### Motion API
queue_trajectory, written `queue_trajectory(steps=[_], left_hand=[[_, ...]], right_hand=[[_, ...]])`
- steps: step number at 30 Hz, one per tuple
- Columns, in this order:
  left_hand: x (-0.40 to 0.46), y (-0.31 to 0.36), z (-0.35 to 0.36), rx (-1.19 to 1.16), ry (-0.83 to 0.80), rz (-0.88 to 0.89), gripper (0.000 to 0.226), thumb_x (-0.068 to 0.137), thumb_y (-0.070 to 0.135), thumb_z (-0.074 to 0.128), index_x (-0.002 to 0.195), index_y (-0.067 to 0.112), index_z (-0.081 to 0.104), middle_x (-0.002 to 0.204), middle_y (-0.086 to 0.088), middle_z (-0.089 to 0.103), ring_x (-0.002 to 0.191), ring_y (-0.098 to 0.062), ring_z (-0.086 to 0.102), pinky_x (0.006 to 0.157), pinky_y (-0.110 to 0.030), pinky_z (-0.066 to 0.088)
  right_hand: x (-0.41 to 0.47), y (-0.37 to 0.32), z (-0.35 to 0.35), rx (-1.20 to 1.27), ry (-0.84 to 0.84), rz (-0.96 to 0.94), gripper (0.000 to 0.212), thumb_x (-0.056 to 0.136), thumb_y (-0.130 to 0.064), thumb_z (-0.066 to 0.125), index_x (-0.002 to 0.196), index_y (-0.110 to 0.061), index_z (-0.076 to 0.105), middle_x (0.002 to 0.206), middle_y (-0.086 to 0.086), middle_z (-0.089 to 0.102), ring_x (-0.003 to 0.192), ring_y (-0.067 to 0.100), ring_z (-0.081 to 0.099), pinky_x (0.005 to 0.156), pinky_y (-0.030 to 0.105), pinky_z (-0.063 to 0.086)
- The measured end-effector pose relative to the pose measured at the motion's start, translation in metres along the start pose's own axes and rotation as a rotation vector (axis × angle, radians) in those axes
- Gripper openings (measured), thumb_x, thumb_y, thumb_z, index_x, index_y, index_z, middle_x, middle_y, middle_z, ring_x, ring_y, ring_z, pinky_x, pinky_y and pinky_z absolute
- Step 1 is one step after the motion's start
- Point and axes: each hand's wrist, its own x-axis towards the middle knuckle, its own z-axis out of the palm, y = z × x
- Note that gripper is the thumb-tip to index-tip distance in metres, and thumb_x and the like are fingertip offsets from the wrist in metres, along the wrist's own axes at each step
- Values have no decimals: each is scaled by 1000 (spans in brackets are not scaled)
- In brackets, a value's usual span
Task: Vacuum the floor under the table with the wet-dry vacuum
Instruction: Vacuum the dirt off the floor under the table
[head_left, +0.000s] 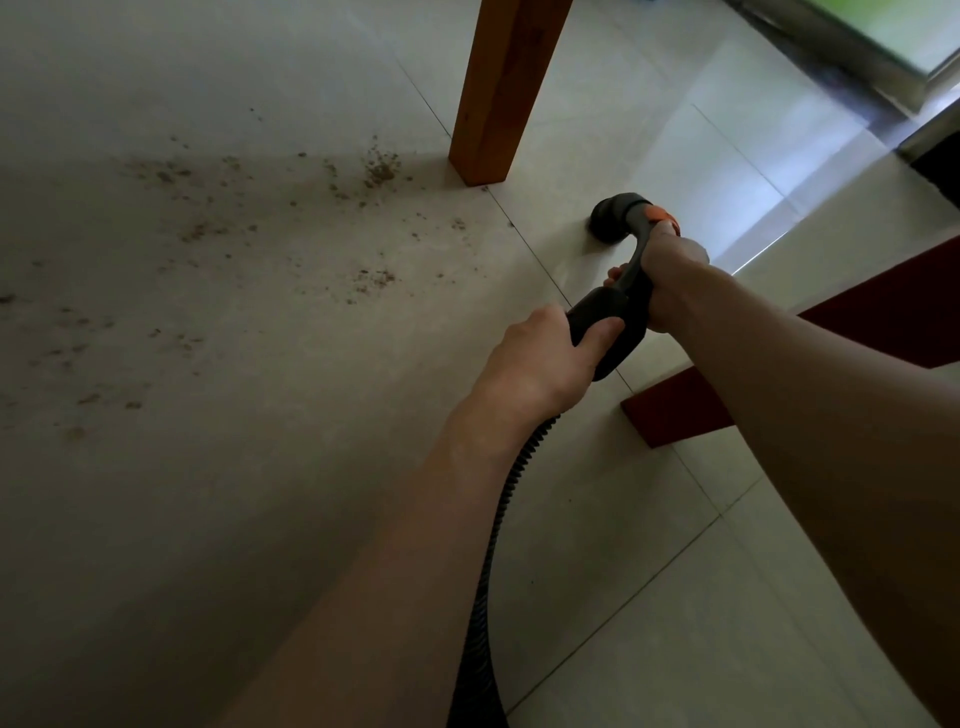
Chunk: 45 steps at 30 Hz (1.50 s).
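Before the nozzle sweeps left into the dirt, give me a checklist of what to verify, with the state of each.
1. Grip on the handle: ok. The right hand grips the vacuum handle near the orange collar; the left hand holds its rear end.
2. Nozzle at the floor: ok. The nozzle points down onto the tile.
3. Dirt located: ok. Brown crumbs lie left of the nozzle, scattered farther left.
4. Obstacle: not ok. The wooden table leg stands between the nozzle and the nearest crumbs.
5. Hose free: cannot tell. The hose runs out of frame.
6. Suction on: cannot tell.
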Motion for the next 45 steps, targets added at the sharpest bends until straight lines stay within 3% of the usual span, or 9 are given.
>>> queue_trajectory(steps=[3,8,16,20,25,30,35,40,45], left_hand=[[0,-2,-3,-18,0,-6,43,95,47,44,115,11,54,88,-3,59,70,-13,55,53,-22,38],[-3,-5,-6,-43,22,5,43,95,46,45,125,15,50,100,-3,60,83,-15,58,59,-21,43],[-4,2,-4,-35,16,36,44,95,45,45,126,14,50,101,-2,61,84,-15,58,64,-21,45],[-3,-4,-4,-12,19,8,42,96,44,45,125,14,51,104,-4,61,90,-19,59,70,-26,46],[4,-7,-4,-12,41,27,39,97,38,46,129,15,48,110,-3,59,88,-13,53,59,-16,38],[11,-7,-3,-37,70,48,36,98,31,46,129,14,49,116,-5,60,101,-18,57,73,-22,40],[14,-4,-4,-86,78,63,35,97,29,47,130,15,49,114,-3,60,94,-13,56,61,-12,38],[15,-2,-7,-189,124,34,47,94,32,53,138,18,41,126,0,56,94,-9,53,75,-20,48],[16,-1,-5,-166,100,22,54,93,33,55,140,16,36,130,-3,54,108,-19,57,87,-30,48]], right_hand=[[-6,0,-1,1,-12,7,57,96,-39,51,134,2,41,66,13,52,46,19,51,26,17,36],[-24,9,-4,28,-11,-191,46,100,-38,42,128,-2,44,68,7,51,50,14,53,52,27,53],[-27,9,-15,16,31,-139,48,101,-38,41,132,-2,43,70,7,54,54,14,55,57,27,53],[-16,16,-11,20,63,-88,46,101,-38,41,129,-3,45,70,7,56,53,14,56,48,25,50],[-2,8,-3,18,70,-82,49,99,-41,45,130,-2,46,65,7,56,51,14,56,42,24,45],[10,0,3,4,67,-101,49,98,-41,47,130,-3,46,63,7,56,49,13,56,35,20,44],[17,-8,6,29,5,-102,48,95,-42,54,124,-4,49,68,7,56,50,14,55,33,16,44],[20,-14,13,6,-111,-70,45,89,-42,63,109,-4,52,65,8,55,45,14,53,39,19,45],[19,-24,21,-20,-80,-90,56,88,-43,65,122,-1,52,60,9,53,28,15,47,35,18,43]])
